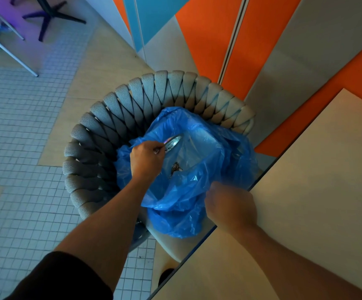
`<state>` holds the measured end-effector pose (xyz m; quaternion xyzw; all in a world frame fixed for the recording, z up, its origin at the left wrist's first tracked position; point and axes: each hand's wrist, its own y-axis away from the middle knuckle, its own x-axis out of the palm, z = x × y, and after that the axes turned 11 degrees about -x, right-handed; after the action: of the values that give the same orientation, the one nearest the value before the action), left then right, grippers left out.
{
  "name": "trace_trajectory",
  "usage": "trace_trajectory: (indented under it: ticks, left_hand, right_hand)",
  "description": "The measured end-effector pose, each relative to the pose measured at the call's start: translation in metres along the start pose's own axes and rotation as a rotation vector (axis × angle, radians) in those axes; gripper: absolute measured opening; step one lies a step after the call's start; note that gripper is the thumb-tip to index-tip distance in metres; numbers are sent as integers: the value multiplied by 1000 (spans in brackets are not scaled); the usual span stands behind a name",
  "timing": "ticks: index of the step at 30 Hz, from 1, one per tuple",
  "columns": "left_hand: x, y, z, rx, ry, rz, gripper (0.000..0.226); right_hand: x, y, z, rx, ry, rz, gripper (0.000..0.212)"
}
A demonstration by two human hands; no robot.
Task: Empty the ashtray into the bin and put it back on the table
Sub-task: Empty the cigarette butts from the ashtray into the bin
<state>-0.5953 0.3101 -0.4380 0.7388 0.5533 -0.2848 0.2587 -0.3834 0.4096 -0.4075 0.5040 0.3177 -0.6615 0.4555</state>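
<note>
Forearms reached forward from the near edge, the left one coming out of a dark sleeve (67,276). Left hand (146,160) was clamped on the near rim of the ashtray (172,142), which was tipped steeply over the open mouth of the blue bag (188,191) — its long axis ran from the fingers up and to the right, away from the hand, with the hollow facing right towards the inside of the bag. It looked like a shallow metal dish, shiny, with grey specks clinging to the inner face. A small dark clump of ash (175,167) lay on the plastic just below it, so the emptying seemed under way, perhaps nearly done. Right hand (230,204) was closed on the bag's near edge, apparently holding it open. The bag sat in a woven chair (115,118). The table (305,191) lay to the right, nearer the right hand, so the return would call for a swing rightward across the bag.
</note>
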Motion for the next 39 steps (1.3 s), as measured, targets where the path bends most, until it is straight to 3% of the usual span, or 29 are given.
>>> trace_trajectory:
  ticks: [5,17,26,35,39]
  left_hand:
    - [1,2,2,61,-101,28,11]
    - [3,2,-1,134,-100,-48,10]
    - [5,4,0,166,-150,37,12]
    - [1,4,-6,226,-107,-91,13]
    - [5,6,-1,240,-278,32,18]
  right_hand:
    - [0,1,0,-4,2,-2,22]
    - [0,0,-1,-5,2,10,21]
    - [0,0,-1,-12,-2,3,22]
    - [0,1,-1,-16,-5,-3,21]
    - [0,1,-2,-13,-2,-8,21]
